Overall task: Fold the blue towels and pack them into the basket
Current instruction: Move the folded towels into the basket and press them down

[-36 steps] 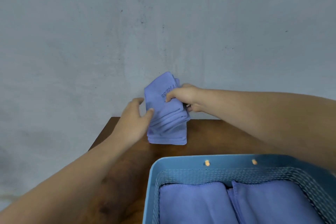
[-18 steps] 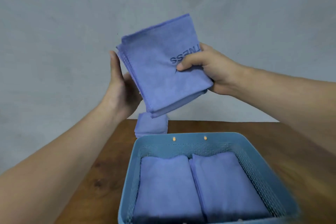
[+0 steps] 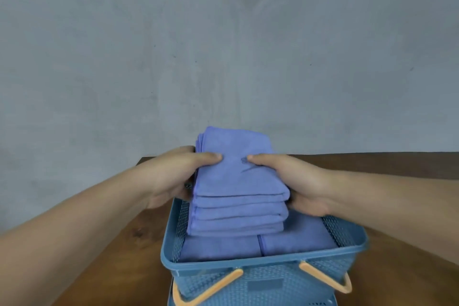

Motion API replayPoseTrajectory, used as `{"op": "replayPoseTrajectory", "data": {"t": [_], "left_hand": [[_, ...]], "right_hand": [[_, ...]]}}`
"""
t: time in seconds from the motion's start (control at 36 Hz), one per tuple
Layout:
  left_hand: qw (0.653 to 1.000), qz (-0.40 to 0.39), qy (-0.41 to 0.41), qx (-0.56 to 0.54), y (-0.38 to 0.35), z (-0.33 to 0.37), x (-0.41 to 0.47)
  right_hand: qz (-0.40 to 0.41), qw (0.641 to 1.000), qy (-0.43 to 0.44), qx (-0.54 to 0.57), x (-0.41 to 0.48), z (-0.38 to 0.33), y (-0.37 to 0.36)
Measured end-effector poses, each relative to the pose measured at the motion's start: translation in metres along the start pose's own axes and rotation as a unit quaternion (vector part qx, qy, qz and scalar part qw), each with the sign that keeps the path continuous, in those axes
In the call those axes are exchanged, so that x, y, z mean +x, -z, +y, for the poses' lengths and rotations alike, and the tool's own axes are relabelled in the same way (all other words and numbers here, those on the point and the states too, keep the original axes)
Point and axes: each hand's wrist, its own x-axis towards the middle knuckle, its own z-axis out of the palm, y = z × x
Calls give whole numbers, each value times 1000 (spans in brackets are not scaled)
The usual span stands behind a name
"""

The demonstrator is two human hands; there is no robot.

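Fingers (image 3: 211,156) of left hand (image 3: 169,179) and right hand (image 3: 300,181) clasp the folded stack (image 3: 238,181) by its sides, low over towels (image 3: 298,241) in the basket (image 3: 248,265), left of centre.

Plain indoor room, kind unclear: bare grey wall (image 3: 223,45), brown wooden bench (image 3: 111,256) against it, plastic basket (image 3: 248,266) of towels (image 3: 236,206).

Bare forearms (image 3: 82,221) lead to the left hand (image 3: 171,176) and right hand (image 3: 300,182); thumbnails (image 3: 218,156) are short.
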Motion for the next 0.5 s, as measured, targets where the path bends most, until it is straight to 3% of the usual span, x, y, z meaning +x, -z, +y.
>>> {"op": "replayPoseTrajectory", "data": {"t": [0.25, 0.36, 0.44, 0.5], "left_hand": [[978, 77, -12, 193, 15, -16, -14], [927, 91, -55, 359, 6, -18, -20], [870, 111, -149, 457, -10, -21, -25], [850, 70, -205, 480, -20, -21, -25]], "right_hand": [[-13, 998, -61, 6, 8, 30, -29], [-10, 996, -90, 1, 17, 42, -35], [-8, 996, -90, -8, 20, 44, -38], [-8, 996, -85, -17, 21, 45, -40]]}}
